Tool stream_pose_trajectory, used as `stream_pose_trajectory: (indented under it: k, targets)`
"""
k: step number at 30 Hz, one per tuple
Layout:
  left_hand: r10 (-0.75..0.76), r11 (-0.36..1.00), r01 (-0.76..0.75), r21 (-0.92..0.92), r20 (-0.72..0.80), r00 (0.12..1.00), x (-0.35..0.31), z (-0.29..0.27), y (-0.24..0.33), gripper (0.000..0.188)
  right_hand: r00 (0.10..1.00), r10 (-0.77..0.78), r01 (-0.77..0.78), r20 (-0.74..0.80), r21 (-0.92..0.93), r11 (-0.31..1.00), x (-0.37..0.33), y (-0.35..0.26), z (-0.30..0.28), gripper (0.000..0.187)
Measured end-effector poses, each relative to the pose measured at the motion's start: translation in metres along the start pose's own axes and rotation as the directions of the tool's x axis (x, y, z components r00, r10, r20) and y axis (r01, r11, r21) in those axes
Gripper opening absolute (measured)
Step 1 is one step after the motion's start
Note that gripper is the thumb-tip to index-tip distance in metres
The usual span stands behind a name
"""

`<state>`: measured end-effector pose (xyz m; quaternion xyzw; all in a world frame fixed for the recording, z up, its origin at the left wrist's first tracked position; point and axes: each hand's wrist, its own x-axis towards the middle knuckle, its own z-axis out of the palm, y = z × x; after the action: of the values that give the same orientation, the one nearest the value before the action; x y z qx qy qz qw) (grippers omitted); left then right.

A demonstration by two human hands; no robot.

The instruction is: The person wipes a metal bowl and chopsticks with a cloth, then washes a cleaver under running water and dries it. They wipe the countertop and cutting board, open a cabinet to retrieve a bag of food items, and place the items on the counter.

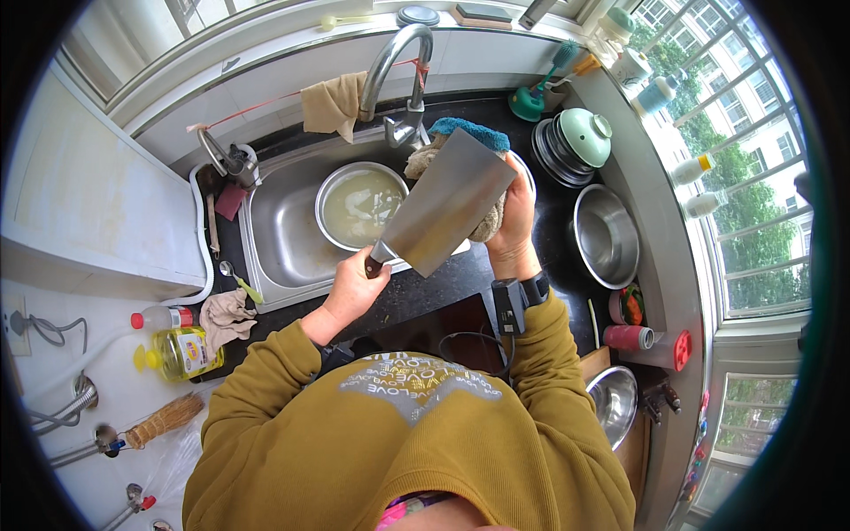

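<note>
My left hand is closed round the dark handle of a cleaver, whose broad steel blade slants up to the right over the sink's right edge. My right hand grips a greyish-brown cloth at the blade's far end. The blade hides most of those fingers and part of the cloth. A blue cloth shows just behind the blade's top edge. To the left of the cleaver, a metal basin of cloudy water sits in the steel sink.
A curved faucet with a hanging tan cloth rises behind the sink. At right are stacked dark dishes under a pale green lid and a steel bowl. A yellow liquid bottle and crumpled rag lie left.
</note>
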<state>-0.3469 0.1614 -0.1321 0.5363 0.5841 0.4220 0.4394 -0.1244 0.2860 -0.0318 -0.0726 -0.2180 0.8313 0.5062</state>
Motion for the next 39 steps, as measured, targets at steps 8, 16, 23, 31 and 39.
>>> stream_pose_trajectory:
  k: [8, 16, 23, 31, 39]
  targets:
    - [0.006, 0.997, -0.004, 0.076, -0.025, 1.000, 0.005, -0.001, -0.001, 0.020, 0.943, 0.018, -0.063, -0.334, -0.125, 0.990, -0.032, 0.057, -0.038, 0.043]
    - [-0.002, 0.989, 0.012, 0.146, -0.068, 0.998, 0.004, -0.013, -0.002, 0.021, 0.808, -0.566, 0.348, -0.164, -0.642, 0.683, -0.050, -0.034, 0.013, 0.030]
    - [0.118, 0.955, -0.126, 0.268, 0.044, 0.992, -0.002, 0.002, 0.017, 0.024, 0.811, -0.030, 0.351, 0.584, -0.527, -0.774, -0.036, 0.039, 0.041, 0.028]
    - [0.127, 0.878, -0.119, 0.464, 0.014, 0.992, -0.004, -0.008, 0.024, 0.018, 0.790, -0.197, 0.173, 0.581, -0.519, -0.837, -0.014, 0.008, 0.013, 0.031]
    - [0.117, 0.903, -0.125, 0.411, 0.044, 0.992, -0.012, -0.013, 0.027, 0.018, 0.766, -0.575, 0.034, 0.287, -0.912, -0.410, -0.010, -0.031, -0.030, 0.020]
